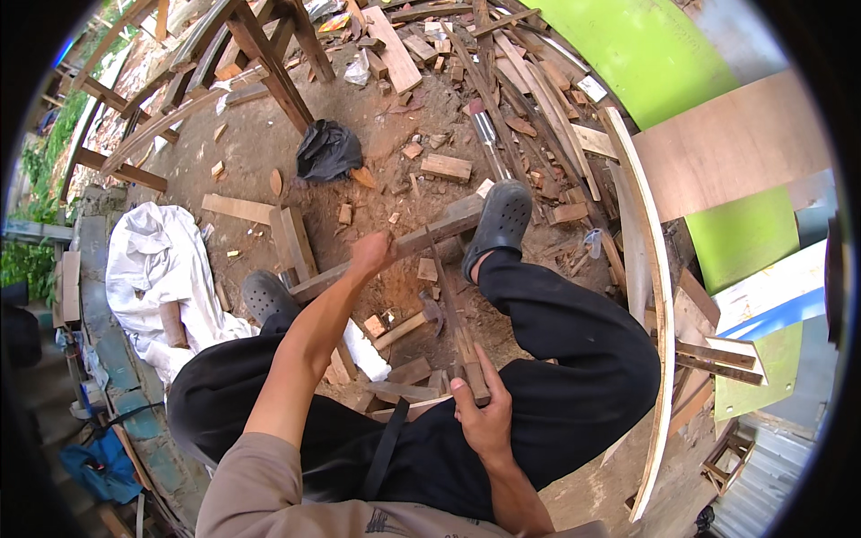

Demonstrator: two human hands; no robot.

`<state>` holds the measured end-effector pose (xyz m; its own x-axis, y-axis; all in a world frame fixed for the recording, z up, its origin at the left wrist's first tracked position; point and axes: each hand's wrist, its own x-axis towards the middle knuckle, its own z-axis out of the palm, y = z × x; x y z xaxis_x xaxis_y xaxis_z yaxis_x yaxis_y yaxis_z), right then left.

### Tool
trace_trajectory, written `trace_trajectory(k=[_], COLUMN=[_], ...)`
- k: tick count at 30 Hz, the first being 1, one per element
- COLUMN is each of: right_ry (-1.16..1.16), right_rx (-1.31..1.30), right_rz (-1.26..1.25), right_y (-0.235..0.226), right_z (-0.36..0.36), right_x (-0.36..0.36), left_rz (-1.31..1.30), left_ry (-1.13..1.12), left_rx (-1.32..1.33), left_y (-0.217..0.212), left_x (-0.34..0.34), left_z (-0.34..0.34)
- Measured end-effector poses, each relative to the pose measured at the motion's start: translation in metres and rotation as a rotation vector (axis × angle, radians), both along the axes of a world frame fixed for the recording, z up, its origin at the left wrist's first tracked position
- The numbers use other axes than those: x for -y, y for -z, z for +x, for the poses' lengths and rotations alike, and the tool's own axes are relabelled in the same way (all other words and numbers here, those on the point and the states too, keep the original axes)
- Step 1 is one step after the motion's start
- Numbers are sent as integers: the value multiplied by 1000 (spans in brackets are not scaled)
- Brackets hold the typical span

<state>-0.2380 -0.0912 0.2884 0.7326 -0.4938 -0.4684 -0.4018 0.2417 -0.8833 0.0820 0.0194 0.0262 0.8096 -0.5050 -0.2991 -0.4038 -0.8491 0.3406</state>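
A long wooden beam (411, 242) lies slantwise across the ground between my feet. My left hand (371, 254) is closed on its middle part, and my right shoe (505, 224) is against its far right end. In my right hand (487, 418) is the wooden handle of a handsaw (446, 285), fingers wrapped round it and the index finger stretched along it. The narrow brown blade points away from me, its far end at the beam just right of my left hand. How deep the blade sits in the wood I cannot tell.
A wooden-handled tool with a metal head (432, 313) lies below the beam. Beyond are a metal tool with a red end (484, 127), a black plastic bag (328, 151) and wood scraps. A white sack (161, 278) sits left; a curved board edge (661, 314) stands right.
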Motion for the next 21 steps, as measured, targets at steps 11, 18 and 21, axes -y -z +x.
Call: trace_trajectory(k=[11,18,21], right_ry=[82,67,75], right_rx=[13,-7,-8], right_rz=[78,65,84], right_y=[-4,-4,-2], right_z=[5,5,4], right_x=[3,5,3], left_rz=[-211,-38,-40], left_ry=[91,122,164], left_rx=[49,19,43], left_y=[-1,-8,-10], left_x=[66,62,61], left_z=[-18,-4,-4])
